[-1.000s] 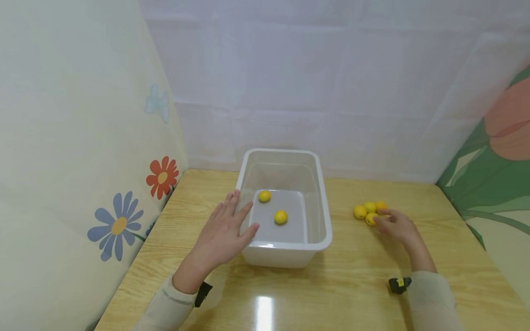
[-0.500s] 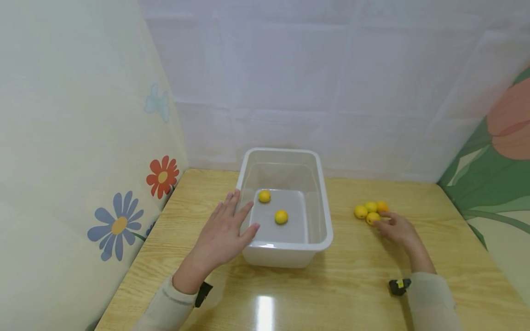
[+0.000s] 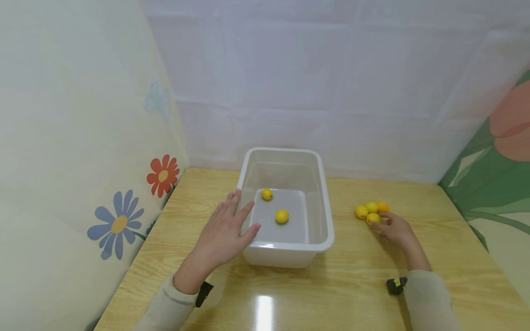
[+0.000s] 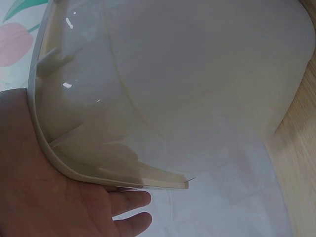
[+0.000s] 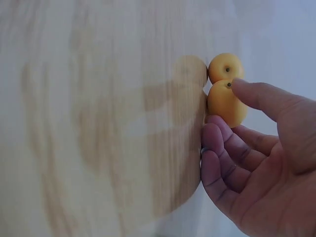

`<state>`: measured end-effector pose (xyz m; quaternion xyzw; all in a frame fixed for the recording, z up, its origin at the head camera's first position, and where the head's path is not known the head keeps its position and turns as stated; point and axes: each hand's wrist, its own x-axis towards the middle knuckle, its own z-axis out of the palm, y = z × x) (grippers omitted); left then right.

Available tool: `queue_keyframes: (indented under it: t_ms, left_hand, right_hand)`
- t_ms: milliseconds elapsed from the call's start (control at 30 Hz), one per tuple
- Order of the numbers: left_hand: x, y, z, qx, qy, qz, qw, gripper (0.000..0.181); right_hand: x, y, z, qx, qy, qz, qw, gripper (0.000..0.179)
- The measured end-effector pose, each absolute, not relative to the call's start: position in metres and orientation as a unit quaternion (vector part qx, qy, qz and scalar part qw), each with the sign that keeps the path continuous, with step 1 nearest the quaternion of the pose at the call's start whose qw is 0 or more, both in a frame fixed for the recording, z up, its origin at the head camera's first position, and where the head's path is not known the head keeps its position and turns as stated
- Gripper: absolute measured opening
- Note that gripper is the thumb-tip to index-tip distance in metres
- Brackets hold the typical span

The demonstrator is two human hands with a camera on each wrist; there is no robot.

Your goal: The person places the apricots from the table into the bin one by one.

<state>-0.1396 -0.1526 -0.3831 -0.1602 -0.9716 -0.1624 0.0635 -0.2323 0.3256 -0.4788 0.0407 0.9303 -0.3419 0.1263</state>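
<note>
On the right of the table, my right hand (image 3: 397,228) has its thumb and fingertips at the nearest lemon (image 3: 372,219) of a small cluster. The right wrist view shows the thumb on top of this lemon (image 5: 226,106) and curled fingers against its lower side. Another lemon (image 5: 226,68) sits right behind it. My left hand (image 3: 221,232) lies with spread, straight fingers over the left rim of a white plastic tub (image 3: 285,247). In the left wrist view, the palm (image 4: 54,207) touches the tub's rim from outside. Two lemons lie apart on the tub's floor, one at the back left (image 3: 267,194).
Beside the held lemon are a lemon on the left (image 3: 361,212), a greener one behind (image 3: 371,207) and an orange fruit (image 3: 383,207). A white cloth wall (image 3: 290,82) stands behind the wooden table (image 3: 352,285); a flowered wall (image 3: 83,138) borders its left side.
My right hand has drawn slightly towards me, uncovering more of the orange fruit. The back lemon in the tub has turned a little. My left hand stays in place.
</note>
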Motion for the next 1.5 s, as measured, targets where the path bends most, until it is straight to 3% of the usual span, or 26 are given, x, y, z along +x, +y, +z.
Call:
queue_keyframes:
  t_ms: [567, 1500]
  left_hand:
    - [-0.138, -0.153, -0.383, -0.164, -0.971, -0.161, 0.069, 0.066]
    - [-0.139, -0.153, -0.382, -0.168, -0.97, -0.161, 0.072, 0.066]
  right_hand:
    - [-0.229, 0.319, -0.471, 0.046, 0.931, -0.344, 0.112, 0.073]
    - [-0.215, 0.285, -0.404, -0.039, 0.937, -0.347, 0.029, 0.075]
